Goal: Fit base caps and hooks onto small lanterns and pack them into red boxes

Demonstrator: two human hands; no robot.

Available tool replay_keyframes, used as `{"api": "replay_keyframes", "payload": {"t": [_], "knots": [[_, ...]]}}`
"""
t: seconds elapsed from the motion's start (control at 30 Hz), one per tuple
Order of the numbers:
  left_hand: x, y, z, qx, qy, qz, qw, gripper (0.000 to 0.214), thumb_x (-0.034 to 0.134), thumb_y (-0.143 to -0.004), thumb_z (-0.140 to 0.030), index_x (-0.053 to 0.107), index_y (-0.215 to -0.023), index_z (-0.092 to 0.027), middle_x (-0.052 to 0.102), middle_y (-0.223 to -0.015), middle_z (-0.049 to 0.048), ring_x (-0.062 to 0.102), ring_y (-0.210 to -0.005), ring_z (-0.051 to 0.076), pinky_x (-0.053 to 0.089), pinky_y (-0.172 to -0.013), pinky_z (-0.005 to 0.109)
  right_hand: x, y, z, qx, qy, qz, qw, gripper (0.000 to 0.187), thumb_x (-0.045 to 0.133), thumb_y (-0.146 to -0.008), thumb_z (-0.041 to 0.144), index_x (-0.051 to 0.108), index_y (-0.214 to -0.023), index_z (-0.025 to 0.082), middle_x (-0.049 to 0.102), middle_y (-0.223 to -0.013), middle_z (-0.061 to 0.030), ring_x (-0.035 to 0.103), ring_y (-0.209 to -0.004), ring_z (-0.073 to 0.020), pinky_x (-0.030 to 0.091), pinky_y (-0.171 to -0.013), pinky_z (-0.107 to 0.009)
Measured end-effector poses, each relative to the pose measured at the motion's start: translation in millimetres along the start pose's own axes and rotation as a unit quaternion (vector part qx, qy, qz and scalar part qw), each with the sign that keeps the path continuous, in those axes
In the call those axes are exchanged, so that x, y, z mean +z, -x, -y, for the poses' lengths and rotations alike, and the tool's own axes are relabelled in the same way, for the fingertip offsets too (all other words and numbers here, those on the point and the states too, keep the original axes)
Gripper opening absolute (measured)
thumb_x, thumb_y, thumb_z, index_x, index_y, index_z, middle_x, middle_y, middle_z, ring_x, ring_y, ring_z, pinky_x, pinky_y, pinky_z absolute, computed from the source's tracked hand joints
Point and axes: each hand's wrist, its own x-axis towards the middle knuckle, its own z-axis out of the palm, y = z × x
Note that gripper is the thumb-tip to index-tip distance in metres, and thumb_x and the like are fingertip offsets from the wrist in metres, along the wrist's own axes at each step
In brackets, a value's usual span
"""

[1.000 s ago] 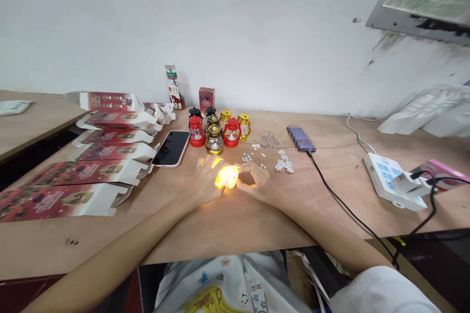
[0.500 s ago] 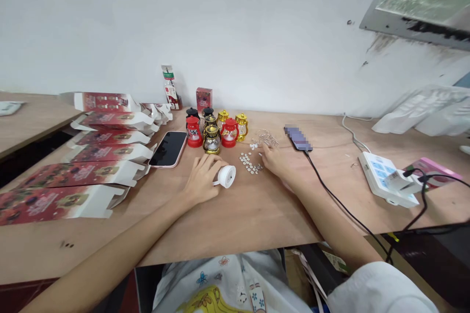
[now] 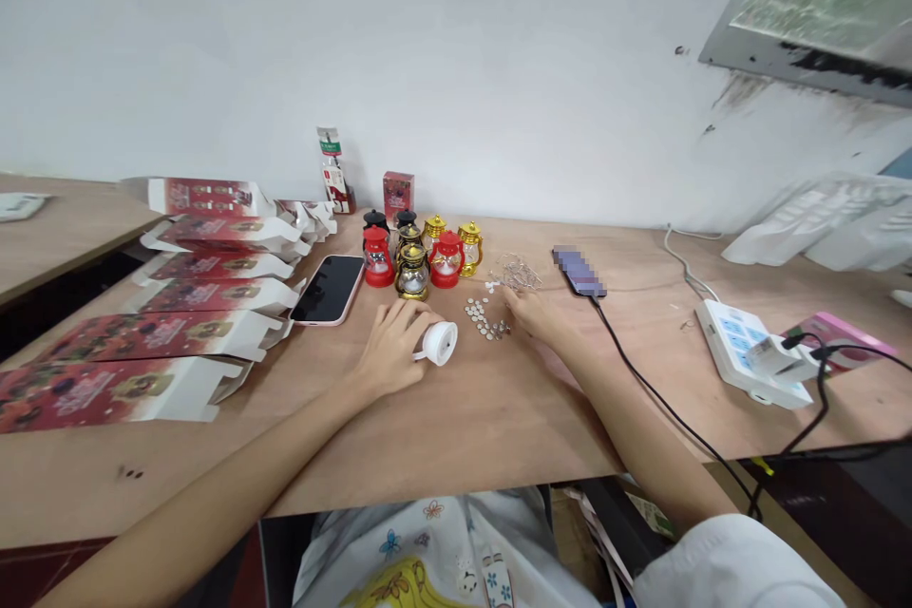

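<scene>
Both forearms stretch across the counter [image 3: 456, 437]. The left hand [image 3: 394, 344] lies palm down, fingers curled loosely around the white lamp [image 3: 440, 342]. Right of the lamp, the right hand [image 3: 536, 315] lies flat beside the button cells [image 3: 486, 319]; I cannot tell if it is pinching anything. Lanterns [image 3: 420, 256] stand behind the lamp.

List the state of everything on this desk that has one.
white light, unlit, on its side, in the left hand.
pink-cased phone, screen dark, face up.
second phone, cable plugged in.
mini lanterns, upright, unlit.
power strip, one adapter plugged in.
cartons, flat, flaps open.
right hand, open, palm down by the button cells.
</scene>
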Motion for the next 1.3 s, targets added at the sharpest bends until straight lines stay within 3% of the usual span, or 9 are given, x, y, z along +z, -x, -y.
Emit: {"api": "replay_keyframes", "payload": {"t": [0.3, 0.5, 0.7, 0.9, 1.07, 1.17, 1.3], "knots": [[-0.2, 0, 0, 0.001, 0.002, 0.0, 1.0, 0.041, 0.055, -0.061, -0.013, 0.057, -0.102, -0.019, 0.059, -0.107, 0.0095, 0.052, -0.098, 0.027, 0.033, -0.075, 0.038, 6, -3, -1, -0.006, -0.025, -0.026, 0.999, 0.038, 0.034, -0.087, 0.006, 0.048, -0.123, 0.01, 0.066, -0.094, -0.0173, 0.062, -0.088, -0.026, 0.044, -0.074, -0.033], [-1.2, 0, 0, -0.006, 0.004, 0.005, 1.0, 0.041, 0.055, -0.061, -0.012, 0.058, -0.102, -0.019, 0.059, -0.107, 0.0099, 0.052, -0.098, 0.027, 0.034, -0.076, 0.038, 9, -2, 3, 0.013, -0.087, -0.136, 0.987, 0.027, 0.035, -0.087, 0.009, 0.056, -0.105, 0.01, 0.065, -0.092, -0.0149, 0.059, -0.086, -0.0238, 0.044, -0.074, -0.033], [0.5, 0, 1, -0.009, 0.001, 0.007, 1.0, 0.042, 0.056, -0.062, -0.013, 0.058, -0.103, -0.02, 0.058, -0.108, 0.0102, 0.051, -0.1, 0.028, 0.034, -0.076, 0.039, 8, 3, 24, -0.022, -0.225, -0.326, 0.918, 0.018, 0.04, -0.089, 0.014, 0.056, -0.096, 0.016, 0.064, -0.087, -0.0083, 0.061, -0.075, -0.0186, 0.049, -0.066, -0.029], [1.3, 0, 1, -0.025, 0.006, -0.012, 1.0, 0.04, 0.055, -0.063, -0.012, 0.057, -0.102, -0.019, 0.059, -0.106, 0.0094, 0.053, -0.099, 0.027, 0.034, -0.076, 0.038, -11, 23, 71, -0.189, -0.231, -0.477, 0.827, 0.021, 0.044, -0.091, 0.009, 0.058, -0.102, 0.019, 0.07, -0.089, -0.0065, 0.066, -0.084, -0.015, 0.056, -0.074, -0.027], [2.0, 0, 1, -0.05, 0.052, -0.033, 0.997, 0.034, 0.055, -0.067, -0.014, 0.056, -0.101, -0.02, 0.059, -0.104, 0.0083, 0.054, -0.098, 0.025, 0.036, -0.077, 0.037, -21, 35, 95, -0.3, -0.227, -0.52, 0.767, 0.026, 0.045, -0.088, 0.002, 0.058, -0.109, 0.009, 0.07, -0.104, -0.0153, 0.064, -0.104, -0.0181, 0.057, -0.086, -0.03], [2.6, 0, 0, -0.05, 0.1, -0.057, 0.992, 0.031, 0.055, -0.069, -0.015, 0.055, -0.099, -0.02, 0.058, -0.103, 0.0075, 0.053, -0.099, 0.024, 0.037, -0.081, 0.037, -23, 38, 96, -0.322, -0.229, -0.526, 0.753, 0.021, 0.049, -0.086, 0.002, 0.06, -0.103, 0.007, 0.071, -0.1, -0.0163, 0.064, -0.107, -0.0188, 0.057, -0.088, -0.03], [3.8, 0, -2, -0.051, 0.115, -0.06, 0.99, 0.03, 0.057, -0.07, -0.016, 0.055, -0.1, -0.021, 0.058, -0.103, 0.007, 0.052, -0.1, 0.023, 0.038, -0.084, 0.037, -23, 38, 96, -0.312, -0.243, -0.531, 0.749, 0.019, 0.049, -0.086, 0.002, 0.06, -0.098, 0.011, 0.071, -0.096, -0.0131, 0.065, -0.104, -0.0176, 0.059, -0.084, -0.029]]}}
